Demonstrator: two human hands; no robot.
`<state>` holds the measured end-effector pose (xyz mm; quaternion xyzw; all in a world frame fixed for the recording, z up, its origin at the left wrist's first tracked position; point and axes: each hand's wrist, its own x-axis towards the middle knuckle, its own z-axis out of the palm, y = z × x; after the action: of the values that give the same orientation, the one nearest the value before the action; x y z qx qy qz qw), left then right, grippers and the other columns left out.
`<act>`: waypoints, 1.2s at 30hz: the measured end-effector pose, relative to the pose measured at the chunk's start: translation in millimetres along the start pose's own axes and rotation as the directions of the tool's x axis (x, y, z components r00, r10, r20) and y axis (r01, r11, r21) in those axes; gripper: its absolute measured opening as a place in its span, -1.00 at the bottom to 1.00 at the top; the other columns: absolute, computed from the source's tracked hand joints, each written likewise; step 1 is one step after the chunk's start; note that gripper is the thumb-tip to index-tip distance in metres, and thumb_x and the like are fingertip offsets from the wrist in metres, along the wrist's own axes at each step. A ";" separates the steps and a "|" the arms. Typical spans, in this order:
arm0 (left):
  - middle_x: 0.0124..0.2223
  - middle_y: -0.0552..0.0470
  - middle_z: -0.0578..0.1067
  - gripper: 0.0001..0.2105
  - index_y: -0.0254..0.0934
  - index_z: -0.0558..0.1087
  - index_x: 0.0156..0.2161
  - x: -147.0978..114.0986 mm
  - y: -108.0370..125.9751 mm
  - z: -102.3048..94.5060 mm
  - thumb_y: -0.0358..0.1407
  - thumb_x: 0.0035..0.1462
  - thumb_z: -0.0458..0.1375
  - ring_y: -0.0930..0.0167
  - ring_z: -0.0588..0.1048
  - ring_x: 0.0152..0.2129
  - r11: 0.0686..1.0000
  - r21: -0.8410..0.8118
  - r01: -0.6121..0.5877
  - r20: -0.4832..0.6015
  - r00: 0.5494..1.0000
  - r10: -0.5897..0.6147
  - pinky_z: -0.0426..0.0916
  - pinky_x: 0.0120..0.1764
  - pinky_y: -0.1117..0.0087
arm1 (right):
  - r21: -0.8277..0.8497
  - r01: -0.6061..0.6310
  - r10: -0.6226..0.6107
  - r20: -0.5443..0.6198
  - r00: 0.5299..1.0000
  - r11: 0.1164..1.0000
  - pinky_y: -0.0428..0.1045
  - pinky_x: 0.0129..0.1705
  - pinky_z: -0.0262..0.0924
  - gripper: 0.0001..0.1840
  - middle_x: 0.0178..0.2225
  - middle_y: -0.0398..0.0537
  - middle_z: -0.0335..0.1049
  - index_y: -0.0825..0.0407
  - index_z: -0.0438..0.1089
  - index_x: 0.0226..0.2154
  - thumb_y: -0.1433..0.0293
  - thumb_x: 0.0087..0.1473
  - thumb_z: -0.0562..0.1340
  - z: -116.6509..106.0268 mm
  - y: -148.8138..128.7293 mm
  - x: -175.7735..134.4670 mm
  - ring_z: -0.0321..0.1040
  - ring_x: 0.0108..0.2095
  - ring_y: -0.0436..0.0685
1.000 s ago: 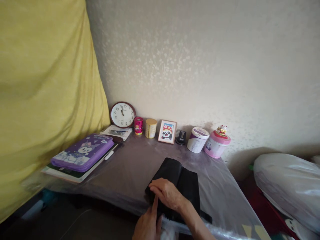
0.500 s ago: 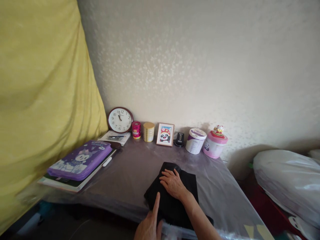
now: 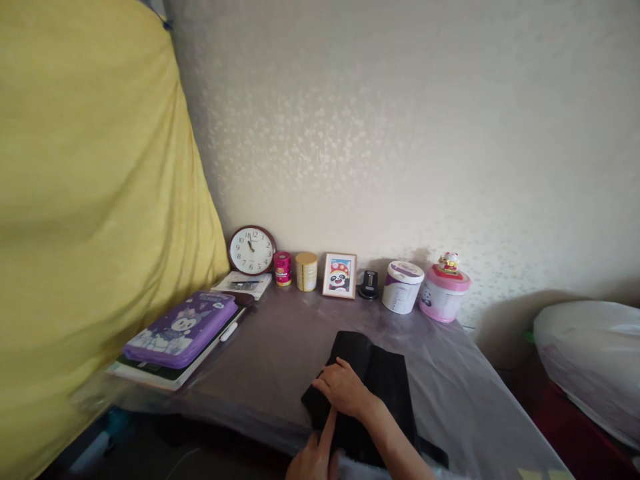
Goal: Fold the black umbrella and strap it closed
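Observation:
A black folded cloth item (image 3: 387,380) lies near the front edge of the table, with a narrow black piece sticking out at its lower right. My right hand (image 3: 345,390) is palm down on its left part, the fingers bent and closed on the fabric. Below it, my left hand (image 3: 314,453) reaches in from the bottom edge. Its index finger is stretched out over the cloth, the tip touching or just under my right hand. The left thumb is apart from that finger, and the other left fingers are partly hidden.
Plastic sheeting covers the table (image 3: 270,360). On the left, a purple case (image 3: 183,330) rests on books (image 3: 165,380). Along the wall stand a clock (image 3: 252,250), tins, a framed panda picture (image 3: 340,275) and tubs. A bulky plastic-wrapped bundle (image 3: 590,360) sits at right.
My right hand's fingers, spread flat on the cloth before, are now bent in, and the hand is closer to my left index finger. The view has shifted slightly.

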<state>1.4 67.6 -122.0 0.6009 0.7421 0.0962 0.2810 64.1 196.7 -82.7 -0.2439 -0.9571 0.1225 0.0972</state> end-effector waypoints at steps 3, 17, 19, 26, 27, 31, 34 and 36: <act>0.00 -0.19 0.40 -0.47 -0.23 -0.12 0.25 -0.8 -1.6 0.6 -0.27 0.16 -0.19 0.26 0.47 -0.18 1.000 0.022 -0.009 -0.009 1.000 0.009 0.35 -0.19 0.33 | 0.063 0.078 -0.083 0.074 0.994 0.995 0.12 0.03 0.05 -0.64 -0.44 -0.11 0.51 -0.06 0.48 -0.44 0.30 0.17 0.01 -3.2 -7.9 -4.3 0.43 -0.33 0.08; -0.08 -0.10 0.47 -0.46 -0.20 -0.26 0.26 -10.7 -6.6 4.2 -0.32 0.20 -0.23 0.36 0.47 -0.19 0.993 -0.020 -0.121 -0.131 0.984 0.117 0.27 -0.13 0.45 | 0.538 -0.329 0.603 -0.482 0.636 0.776 0.04 -0.09 0.20 -0.68 -0.19 0.00 0.45 0.00 0.42 -0.20 0.27 0.05 0.06 -40.8 33.6 -82.9 0.37 -0.17 0.18; -0.10 -0.09 0.48 -0.46 -0.22 -0.26 0.26 -10.5 -8.5 5.8 -0.34 0.20 -0.23 0.37 0.47 -0.18 0.990 -0.015 -0.143 -0.152 0.979 0.139 0.27 -0.13 0.46 | 0.582 -0.447 0.729 -0.469 0.498 0.680 0.06 -0.12 0.21 -0.65 -0.22 0.02 0.46 0.01 0.41 -0.22 0.22 0.02 0.05 -37.3 48.0 -105.2 0.38 -0.20 0.20; -0.03 -0.03 0.45 -0.45 -0.13 -0.27 0.26 -9.1 -11.7 10.1 -0.37 0.20 -0.21 0.41 0.48 -0.21 0.988 0.020 -0.155 -0.201 0.967 0.156 0.29 -0.16 0.48 | 0.602 -0.596 0.842 -0.297 0.451 0.532 0.00 -0.25 0.21 -0.52 -0.35 -0.01 0.46 0.03 0.36 -0.21 0.03 0.00 0.04 -19.2 42.3 -138.3 0.40 -0.31 0.17; -0.01 -0.03 0.44 -0.45 -0.12 -0.27 0.25 -9.1 -11.4 10.0 -0.37 0.20 -0.20 0.41 0.48 -0.20 0.988 0.021 -0.153 -0.203 0.967 0.155 0.29 -0.16 0.47 | 0.586 -0.610 0.841 -0.289 0.458 0.534 0.00 -0.27 0.21 -0.50 -0.37 -0.01 0.45 0.04 0.34 -0.19 0.03 0.00 0.04 -17.8 38.0 -137.7 0.40 -0.32 0.18; -0.01 -0.04 0.44 -0.45 -0.13 -0.28 0.25 -9.8 -9.6 8.7 -0.36 0.20 -0.20 0.41 0.49 -0.21 0.990 0.018 -0.138 -0.193 0.971 0.139 0.29 -0.16 0.47 | 0.513 -0.672 0.844 -0.278 0.458 0.534 0.04 -0.28 0.20 -0.47 -0.34 0.04 0.45 0.05 0.29 -0.10 0.05 -0.04 0.09 -14.5 25.3 -132.9 0.41 -0.32 0.24; -0.05 -0.04 0.47 -0.47 -0.15 -0.26 0.26 -10.3 -7.9 7.8 -0.36 0.21 -0.21 0.42 0.49 -0.23 0.992 0.010 -0.123 -0.185 0.975 0.123 0.29 -0.17 0.48 | 0.532 -0.672 0.855 -0.267 0.444 0.515 0.07 -0.21 0.20 -0.48 -0.29 0.11 0.45 0.08 0.30 -0.10 0.10 -0.04 0.09 -12.4 25.0 -131.0 0.40 -0.26 0.28; -0.07 -0.04 0.48 -0.47 -0.17 -0.24 0.26 -10.2 -7.0 7.4 -0.36 0.20 -0.21 0.42 0.49 -0.22 0.993 -0.001 -0.121 -0.180 0.976 0.119 0.29 -0.16 0.48 | 0.595 -0.632 0.862 -0.251 0.441 0.497 0.09 -0.16 0.19 -0.46 -0.27 0.17 0.44 0.13 0.31 -0.10 0.13 -0.07 0.10 -11.1 28.9 -130.3 0.39 -0.21 0.30</act>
<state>0.7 54.7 -128.4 0.6318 0.7262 0.1712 0.2100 192.0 159.5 -96.7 -0.6478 -0.6233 0.2824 0.3348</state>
